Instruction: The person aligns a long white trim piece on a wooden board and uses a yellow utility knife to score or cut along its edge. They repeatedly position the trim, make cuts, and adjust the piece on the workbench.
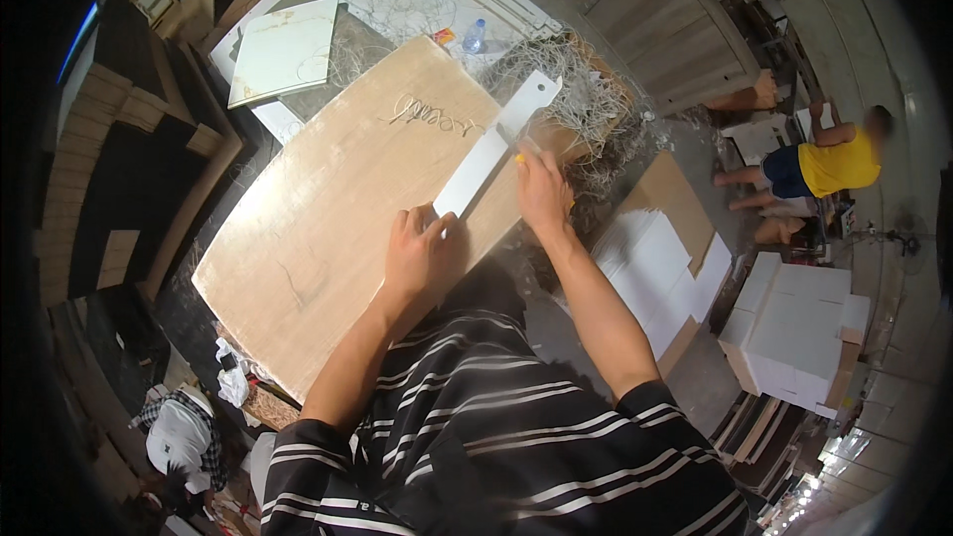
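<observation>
A long white strip (pixel 481 169) with a small hole near its far end lies slantwise over a pale wood board (pixel 328 208). My left hand (pixel 417 248) is closed on the strip's near end, thumb on top. My right hand (pixel 544 194) is wrapped round a knife-like tool (pixel 520 158) with yellow parts, most of it hidden in the fist. A blurred, blade-like part reaches from that hand to the strip's right edge, about midway along; its exact shape cannot be made out. Dark squiggly marks or shavings (pixel 437 117) show on the board beyond my left hand.
Tangled thin shavings (pixel 586 89) heap right of the board. Behind it are a small bottle (pixel 475 36) and a white square panel (pixel 285 52). White panels (pixel 645 268) stack at right, near a white carton (pixel 794 323). A person in yellow (pixel 839 159) works far right; another (pixel 184 442) is lower left.
</observation>
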A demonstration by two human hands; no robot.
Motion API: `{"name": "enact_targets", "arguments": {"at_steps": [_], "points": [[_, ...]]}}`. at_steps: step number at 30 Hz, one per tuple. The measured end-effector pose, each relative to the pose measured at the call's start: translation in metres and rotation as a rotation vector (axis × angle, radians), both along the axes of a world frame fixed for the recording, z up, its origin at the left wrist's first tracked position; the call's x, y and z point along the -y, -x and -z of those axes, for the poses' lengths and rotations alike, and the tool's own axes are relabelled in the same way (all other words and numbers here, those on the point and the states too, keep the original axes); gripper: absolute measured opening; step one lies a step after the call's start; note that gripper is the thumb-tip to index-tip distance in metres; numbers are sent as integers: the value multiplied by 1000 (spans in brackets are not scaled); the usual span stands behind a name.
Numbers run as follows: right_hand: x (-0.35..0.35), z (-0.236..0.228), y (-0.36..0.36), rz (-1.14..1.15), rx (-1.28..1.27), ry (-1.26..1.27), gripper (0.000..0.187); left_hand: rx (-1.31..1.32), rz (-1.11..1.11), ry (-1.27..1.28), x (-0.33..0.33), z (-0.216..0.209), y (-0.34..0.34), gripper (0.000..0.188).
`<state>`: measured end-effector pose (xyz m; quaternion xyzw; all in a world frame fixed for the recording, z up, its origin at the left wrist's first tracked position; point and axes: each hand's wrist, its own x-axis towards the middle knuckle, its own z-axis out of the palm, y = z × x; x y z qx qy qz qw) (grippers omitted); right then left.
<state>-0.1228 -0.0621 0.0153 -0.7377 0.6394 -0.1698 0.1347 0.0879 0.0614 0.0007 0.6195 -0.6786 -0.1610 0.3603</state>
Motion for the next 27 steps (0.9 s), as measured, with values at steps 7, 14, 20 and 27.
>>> {"name": "enact_targets", "arguments": {"at_steps": [7, 14, 20, 27], "points": [[-1, -5, 7, -23, 32, 12, 35, -16, 13, -28, -4, -1, 0, 42], [12, -6, 8, 1, -69, 54, 34, 21, 40, -38, -7, -11, -2, 44], [32, -10, 14, 124, -14, -47, 35, 3, 45, -80, -24, -4, -6, 44], [1, -18, 5, 132, 2, -97, 35, 25, 97, -153, -68, -8, -29, 48]]}}
